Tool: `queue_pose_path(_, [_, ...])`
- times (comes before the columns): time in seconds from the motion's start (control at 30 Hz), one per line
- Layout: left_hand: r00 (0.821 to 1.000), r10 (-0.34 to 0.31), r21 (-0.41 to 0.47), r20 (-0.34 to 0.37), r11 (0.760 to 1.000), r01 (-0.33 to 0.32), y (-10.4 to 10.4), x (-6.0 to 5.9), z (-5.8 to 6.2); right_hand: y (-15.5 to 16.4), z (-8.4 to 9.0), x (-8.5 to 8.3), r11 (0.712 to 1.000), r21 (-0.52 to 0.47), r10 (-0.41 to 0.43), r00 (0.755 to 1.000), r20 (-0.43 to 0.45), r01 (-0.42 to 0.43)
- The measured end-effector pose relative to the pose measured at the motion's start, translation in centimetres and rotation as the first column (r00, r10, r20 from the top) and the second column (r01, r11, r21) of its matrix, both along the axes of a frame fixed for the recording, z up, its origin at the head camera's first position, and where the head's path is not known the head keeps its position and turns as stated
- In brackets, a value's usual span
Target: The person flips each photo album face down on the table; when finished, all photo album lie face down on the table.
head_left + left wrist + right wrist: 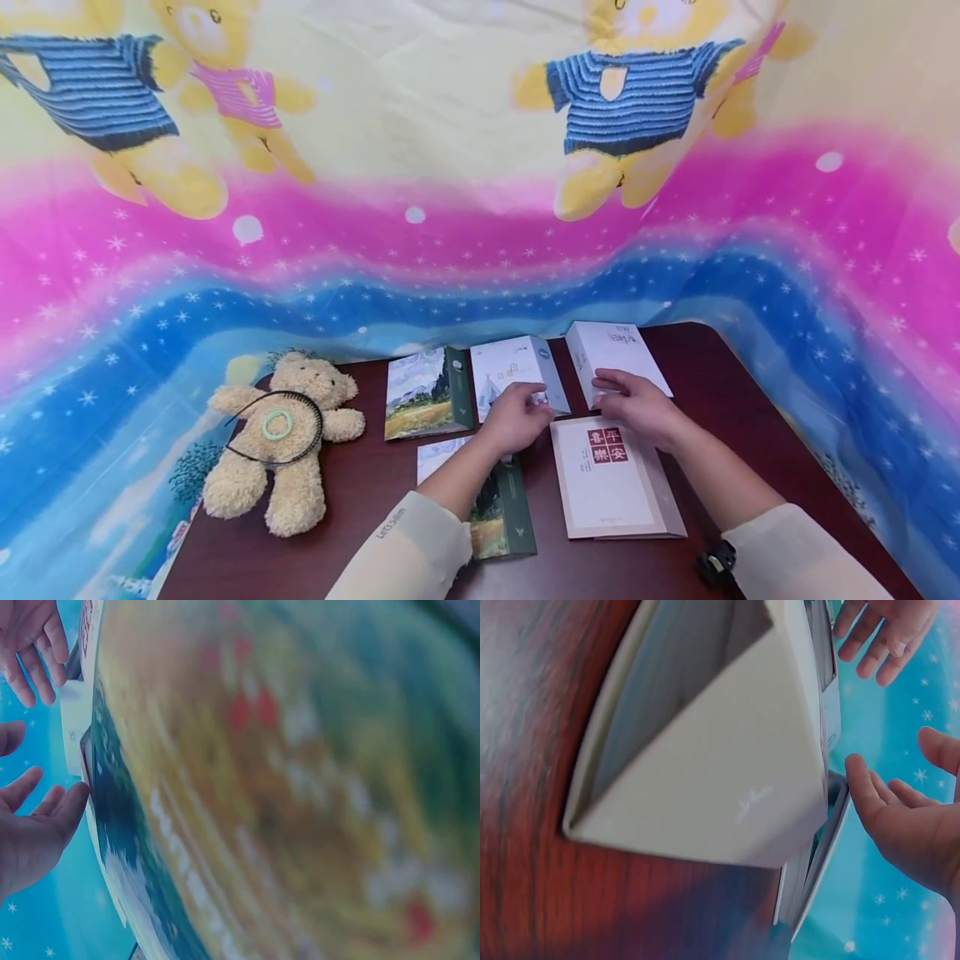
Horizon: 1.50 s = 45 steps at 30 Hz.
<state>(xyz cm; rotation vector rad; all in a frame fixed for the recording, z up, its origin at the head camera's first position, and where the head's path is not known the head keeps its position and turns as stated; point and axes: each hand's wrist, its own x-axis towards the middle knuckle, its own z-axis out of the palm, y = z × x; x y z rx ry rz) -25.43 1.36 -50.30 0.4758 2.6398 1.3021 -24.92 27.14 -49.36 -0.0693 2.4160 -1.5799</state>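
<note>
Several books lie on a dark red table [750, 400]. My left hand [525, 408] rests with relaxed fingers on the near edge of a white book with a tent drawing [510, 362]. My right hand [633, 404] lies flat where a white box [618, 350] meets a cream book with a red seal [611, 483]. In the left wrist view, the left hand [34, 832] shows straight fingers beside a blurred painted cover [285, 787]. In the right wrist view, the right hand [904, 817] is spread open next to the white box [705, 772].
A landscape-painting book [420, 396] lies left of the white book, and another painted book [498, 508] sits under my left forearm. A teddy bear [281, 433] with a black hairband and green ring lies at the table's left. A small black object [716, 560] sits near my right sleeve.
</note>
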Motion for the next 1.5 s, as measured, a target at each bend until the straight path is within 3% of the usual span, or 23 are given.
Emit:
queue_pose_path(0.5, [1.0,0.01,-0.019,-0.006,1.0,-0.01,2.2,0.2,-0.1,3.0,-0.3,0.2,0.993,-0.055,-0.102,0.995,0.001,0.102])
queue_pose_path(0.8, [0.997,0.03,0.013,0.065,0.999,-0.031,3.5,0.0,0.0,5.8,-1.0,0.0,0.989,0.043,-0.14,0.99,-0.015,0.141])
queue_pose_path(1.1, [0.984,0.088,0.067,0.156,0.993,-0.1,5.3,-0.4,-0.2,7.6,-1.8,-0.5,0.968,0.16,-0.185,0.98,-0.078,0.196])
queue_pose_path(1.27, [0.984,0.078,0.119,0.161,0.988,-0.098,6.4,-0.6,-0.1,8.1,-2.0,-0.7,0.952,0.208,-0.21,0.973,-0.095,0.226])
queue_pose_path(1.5, [0.979,0.089,0.115,0.181,0.987,-0.111,7.4,-0.6,-0.3,9.1,-2.5,-1.5,0.942,0.253,-0.204,0.975,-0.09,0.22])
